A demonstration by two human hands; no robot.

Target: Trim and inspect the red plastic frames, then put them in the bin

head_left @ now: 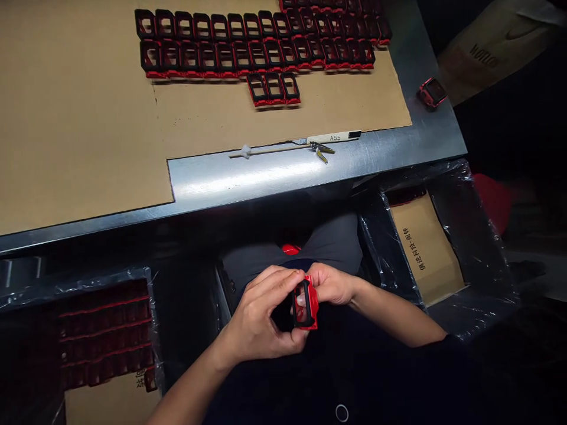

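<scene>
Between my two hands, above my lap, is a red and black rectangular frame with an open middle. My left hand grips it by the top and bottom ends, thumb below and fingers above. From the other side my right hand holds the frame's red side, and a fingertip shows through the opening. Part of the right hand's fingers is hidden behind the frame. Similar red and black frames stand in rows on the cardboard sheet at the table's far side.
On the metal table edge lie a white-handled knife marked A55, nail clippers and a thin stick with white fluff. Another frame sits at the right corner. Plastic-lined bins stand left and right.
</scene>
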